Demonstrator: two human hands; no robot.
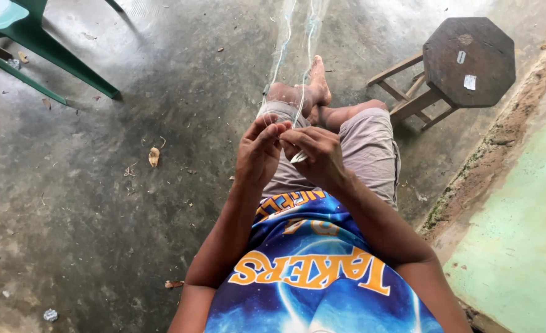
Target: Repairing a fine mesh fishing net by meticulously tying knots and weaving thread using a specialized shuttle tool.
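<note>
A thin, pale, almost clear fishing net point(297, 37) stretches from my lap up and away across the concrete floor. My left hand point(259, 151) pinches the net's strands between thumb and fingers. My right hand point(315, 155) meets it fingertip to fingertip and grips a small pale netting needle point(298, 158) along with the strands. Both hands hover above my crossed legs in grey shorts point(372, 148). The net's far end runs out of view at the top.
A dark octagonal wooden stool point(467, 58) stands at upper right. Green plastic chair legs point(45, 58) reach in at upper left. A green painted wall with a dirt edge point(520, 234) borders the right. Dry leaves point(154, 156) litter the floor.
</note>
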